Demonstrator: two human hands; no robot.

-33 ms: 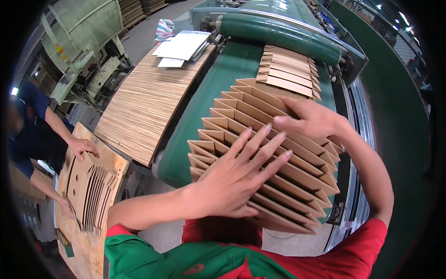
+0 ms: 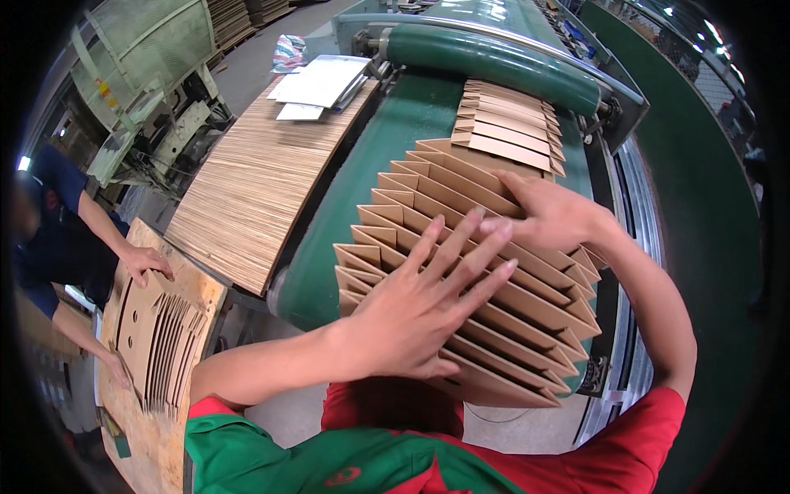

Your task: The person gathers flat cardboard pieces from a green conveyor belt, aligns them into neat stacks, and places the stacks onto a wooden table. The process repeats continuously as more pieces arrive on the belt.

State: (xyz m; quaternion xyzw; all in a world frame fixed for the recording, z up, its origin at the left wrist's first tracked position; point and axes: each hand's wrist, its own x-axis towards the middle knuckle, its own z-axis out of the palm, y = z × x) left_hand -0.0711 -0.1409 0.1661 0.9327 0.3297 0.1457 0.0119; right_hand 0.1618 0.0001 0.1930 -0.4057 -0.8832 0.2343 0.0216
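A row of brown folded cardboard cartons [image 2: 527, 329] stands in front of me, their edges fanned up in zigzag folds, on the near end of a green conveyor belt [image 2: 395, 132]. My left hand [image 2: 420, 305] lies across their top edges with its fingers spread, its thumb toward the near cartons. On the far right side, my right hand [image 2: 559, 218] is closed over the cartons, thumb and forefinger straddling several panels; its other fingers are hidden. The left fingertips overlap the right thumb. Beyond the hands, more flat folded cartons [image 2: 506, 123] overlap on the belt.
A green roller [image 2: 494, 66] spans the belt. To its left stands a long stack of cardboard [image 2: 239, 189] with white sheets [image 2: 325, 82] on top. At the left, another person's hands hold cardboard pieces [image 2: 164, 346] on a wooden board [image 2: 210, 288]. Metal rails [image 2: 650, 214] run along the right.
My left hand has shifted slightly up and away, its fingertips now over my right thumb. The near cartons have moved slightly away from me.
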